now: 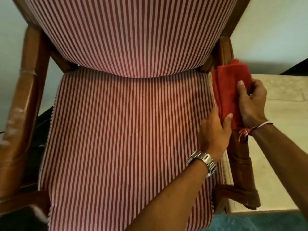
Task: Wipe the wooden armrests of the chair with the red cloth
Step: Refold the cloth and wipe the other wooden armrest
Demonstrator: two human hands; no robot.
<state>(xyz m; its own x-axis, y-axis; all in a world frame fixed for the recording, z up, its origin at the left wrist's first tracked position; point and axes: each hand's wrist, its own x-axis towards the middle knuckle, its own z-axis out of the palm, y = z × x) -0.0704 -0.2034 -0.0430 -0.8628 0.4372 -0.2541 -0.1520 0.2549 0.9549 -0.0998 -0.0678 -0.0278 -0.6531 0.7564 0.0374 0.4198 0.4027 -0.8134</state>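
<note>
With both hands, left hand [215, 130] and right hand [251, 104], closed on the red cloth [228, 90] draped over the right armrest [240, 157], I judge wiping underway; next, the untouched left armrest [21, 100].

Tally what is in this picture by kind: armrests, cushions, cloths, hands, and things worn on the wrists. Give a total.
Wooden armrests: 2, the left armrest and the right armrest
Striped cushions: 2, the back cushion and the seat cushion
Red cloth: 1
Hands: 2, the left hand and the right hand
Wrist items: 2, the metal watch and the thread bracelet
Total: 9
</note>
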